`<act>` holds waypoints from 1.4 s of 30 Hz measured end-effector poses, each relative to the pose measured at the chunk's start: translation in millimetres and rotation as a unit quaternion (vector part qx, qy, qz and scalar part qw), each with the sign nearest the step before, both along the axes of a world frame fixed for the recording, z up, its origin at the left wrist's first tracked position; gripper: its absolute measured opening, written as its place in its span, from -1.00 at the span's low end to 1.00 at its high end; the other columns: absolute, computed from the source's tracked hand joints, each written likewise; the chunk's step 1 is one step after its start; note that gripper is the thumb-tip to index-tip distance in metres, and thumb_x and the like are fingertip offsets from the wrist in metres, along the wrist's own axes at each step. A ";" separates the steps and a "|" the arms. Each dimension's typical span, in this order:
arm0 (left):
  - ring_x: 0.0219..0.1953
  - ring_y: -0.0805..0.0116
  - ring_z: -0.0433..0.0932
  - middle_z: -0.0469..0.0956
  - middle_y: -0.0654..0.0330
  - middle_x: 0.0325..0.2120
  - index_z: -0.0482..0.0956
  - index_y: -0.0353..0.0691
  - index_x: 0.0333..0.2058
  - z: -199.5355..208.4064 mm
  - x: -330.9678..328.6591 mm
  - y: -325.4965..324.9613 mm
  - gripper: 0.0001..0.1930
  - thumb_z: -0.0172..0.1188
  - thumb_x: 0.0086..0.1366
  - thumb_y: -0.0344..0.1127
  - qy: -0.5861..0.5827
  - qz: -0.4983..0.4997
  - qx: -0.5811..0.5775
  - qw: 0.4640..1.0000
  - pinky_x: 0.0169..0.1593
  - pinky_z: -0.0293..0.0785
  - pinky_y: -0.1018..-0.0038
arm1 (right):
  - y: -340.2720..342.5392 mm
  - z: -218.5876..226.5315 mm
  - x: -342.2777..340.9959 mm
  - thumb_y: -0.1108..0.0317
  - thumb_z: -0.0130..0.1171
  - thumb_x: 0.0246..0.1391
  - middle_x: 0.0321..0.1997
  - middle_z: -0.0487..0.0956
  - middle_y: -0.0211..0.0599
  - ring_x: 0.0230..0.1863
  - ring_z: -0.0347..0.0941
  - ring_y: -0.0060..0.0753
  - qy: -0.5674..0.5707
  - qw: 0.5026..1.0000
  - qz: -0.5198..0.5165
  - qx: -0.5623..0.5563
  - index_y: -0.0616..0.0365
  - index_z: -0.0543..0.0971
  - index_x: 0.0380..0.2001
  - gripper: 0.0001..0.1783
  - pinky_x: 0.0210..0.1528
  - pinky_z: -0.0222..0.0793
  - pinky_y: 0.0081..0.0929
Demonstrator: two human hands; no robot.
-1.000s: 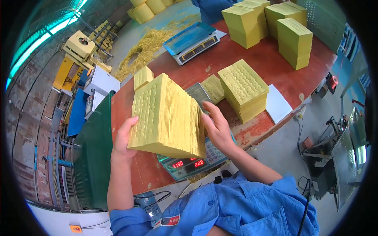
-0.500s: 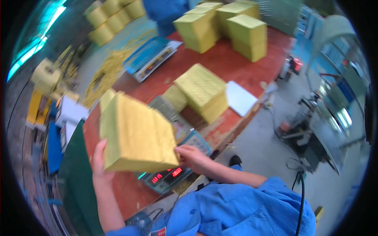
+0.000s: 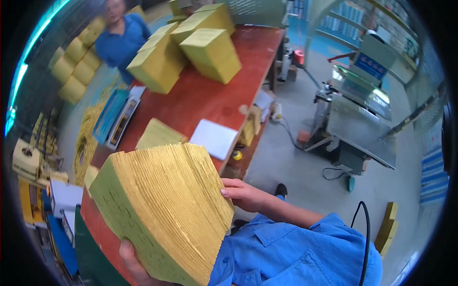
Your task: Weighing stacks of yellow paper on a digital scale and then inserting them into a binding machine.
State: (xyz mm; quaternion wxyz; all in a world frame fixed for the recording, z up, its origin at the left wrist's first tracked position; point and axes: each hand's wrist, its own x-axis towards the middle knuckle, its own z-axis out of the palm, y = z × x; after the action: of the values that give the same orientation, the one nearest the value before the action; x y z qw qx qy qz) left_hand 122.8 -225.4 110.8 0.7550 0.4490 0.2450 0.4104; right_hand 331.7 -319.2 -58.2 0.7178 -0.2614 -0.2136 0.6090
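Close to my body I hold a thick stack of yellow paper (image 3: pixel 171 205), tilted, with its many sheet edges facing up. My left hand (image 3: pixel 133 262) grips the greenish-yellow lower left face, its thumb showing and the other fingers hidden beneath. On the opposite side my right hand (image 3: pixel 244 194) is closed against the stack's right edge. Just beyond lies another yellow paper block (image 3: pixel 160 133) on the red table, partly covered by the held stack.
Several yellow paper stacks (image 3: pixel 210 52) stand at the far end of the red table (image 3: pixel 255 57). A white sheet (image 3: pixel 213 138) lies near its right edge, and a blue-topped scale (image 3: pixel 117 117) at the left. A person in blue (image 3: pixel 125 40) stands beyond. A metal machine (image 3: pixel 358 124) is at right.
The held stack has come nearer to my body and tilted, showing more of its sheet edges. The view has swung right, the scale with red digits is now hidden, and a person shows at the back.
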 end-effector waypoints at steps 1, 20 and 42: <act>0.24 0.26 0.33 0.32 0.05 0.25 0.16 -0.33 0.31 -7.1 18.9 -10.5 -0.46 -0.32 0.50 -0.11 -0.042 -0.007 0.039 0.998 0.28 0.26 0.37 | -13.4 0.2 19.3 0.10 0.10 0.27 0.21 0.46 -0.26 0.22 0.35 -0.42 -0.012 1.000 -0.022 0.003 0.27 0.30 0.29 -0.35 0.26 0.22 -0.39; 0.16 0.31 0.39 0.37 0.09 0.13 0.14 -0.30 0.28 -158.5 435.8 -134.2 -0.41 0.07 0.32 -0.30 0.114 -0.552 0.002 0.826 0.19 0.34 0.38 | -284.6 -117.5 259.2 -0.13 -0.17 0.36 0.14 0.54 -0.26 0.10 0.46 -0.50 0.035 0.872 -0.436 -0.220 0.22 0.40 0.21 -0.34 0.17 0.32 -0.49; 0.05 0.32 0.42 0.41 0.09 0.02 0.17 -0.24 0.22 -217.1 605.7 -327.7 -0.37 0.22 0.23 -0.25 0.107 -0.629 0.052 0.768 0.14 0.36 0.36 | -411.4 -179.0 291.0 0.31 0.10 0.07 -0.31 0.63 -0.40 -0.33 0.46 -0.48 -0.047 0.502 -0.707 -0.496 0.30 0.65 -0.18 -0.67 -0.23 0.39 -0.49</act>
State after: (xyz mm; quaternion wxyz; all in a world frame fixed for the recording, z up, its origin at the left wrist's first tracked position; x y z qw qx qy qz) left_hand 728.5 -553.1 -106.3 0.7884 0.5824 -0.0348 -0.1951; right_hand 622.7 -730.6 -237.2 0.6511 -0.6668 0.3461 -0.1083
